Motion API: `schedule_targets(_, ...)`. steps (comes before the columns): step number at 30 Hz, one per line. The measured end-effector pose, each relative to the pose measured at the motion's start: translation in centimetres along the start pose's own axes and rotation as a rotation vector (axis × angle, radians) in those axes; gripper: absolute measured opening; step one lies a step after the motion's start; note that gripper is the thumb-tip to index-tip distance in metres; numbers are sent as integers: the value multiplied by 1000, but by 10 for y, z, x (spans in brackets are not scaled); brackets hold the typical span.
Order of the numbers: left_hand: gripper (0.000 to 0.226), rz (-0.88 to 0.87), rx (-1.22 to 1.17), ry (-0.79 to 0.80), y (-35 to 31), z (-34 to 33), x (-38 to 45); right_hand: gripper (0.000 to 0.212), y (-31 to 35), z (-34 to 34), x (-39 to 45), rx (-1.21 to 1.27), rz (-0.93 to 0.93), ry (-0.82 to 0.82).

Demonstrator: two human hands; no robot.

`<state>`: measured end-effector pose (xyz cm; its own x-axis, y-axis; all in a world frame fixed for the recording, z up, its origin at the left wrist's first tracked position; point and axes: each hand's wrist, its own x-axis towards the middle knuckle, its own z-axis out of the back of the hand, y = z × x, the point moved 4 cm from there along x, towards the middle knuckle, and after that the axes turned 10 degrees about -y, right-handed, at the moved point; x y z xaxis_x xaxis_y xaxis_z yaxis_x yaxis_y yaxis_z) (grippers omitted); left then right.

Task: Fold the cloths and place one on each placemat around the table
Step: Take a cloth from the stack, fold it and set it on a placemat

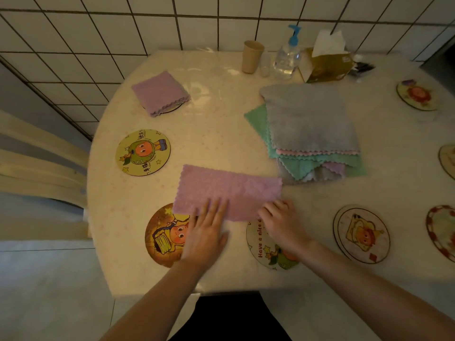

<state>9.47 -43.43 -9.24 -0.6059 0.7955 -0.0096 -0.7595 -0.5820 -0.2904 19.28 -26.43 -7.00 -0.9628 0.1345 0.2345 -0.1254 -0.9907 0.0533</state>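
A purple cloth [229, 190], folded into a long strip, lies near the table's front edge. My left hand [208, 232] rests flat on its near edge with the fingers spread. My right hand [280, 222] pinches the cloth's near right corner. A second purple cloth [161, 93], folded square, sits on a round placemat at the back left. A pile of unfolded cloths [311, 124], grey on top with green and pink below, lies at the middle right. Round cartoon placemats [142, 152] [162, 237] [268, 249] [362, 233] ring the table.
At the back stand a paper cup [251, 56], a pump bottle [288, 56] and a tissue box [327, 62] against the tiled wall. More placemats [417, 94] [442, 231] lie at the right. A chair back [37, 158] stands to the left of the table.
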Motion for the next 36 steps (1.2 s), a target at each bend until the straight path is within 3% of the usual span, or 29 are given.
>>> schedule_targets(5,62,-169,-149,13,-44,-14,1,10,41,37,-36,131,4,-48)
schedule_targets(10,43,-572,-86,-2,-40,-24,-32,14,57,49,-60,339,44,3)
schedule_targets(13,41,-672,-99,29,-22,-19,-49,31,39,33,-57,337,25,12)
schedule_targets(16,39,-641,-112,20,-3,-12,-61,52,27,5,-63,309,153,200)
schedule_targets(20,41,-443,-271,34,11,-7,-74,80,21,-10,-74,277,271,310)
schedule_targets(23,38,-192,-492,68,13,0,-71,73,19,-10,-75,317,241,301)
schedule_targets(27,18,184,-630,51,14,14,-50,50,12,-7,-53,678,-190,405)
schedule_targets(30,40,530,-796,20,26,14,-27,10,6,-3,-19,797,-478,257)
schedule_targets(32,43,721,-869,-12,32,15,-13,18,1,-6,4,754,-552,189)
schedule_targets(36,26,969,-1054,58,30,11,-3,23,-4,-28,28,646,-646,365)
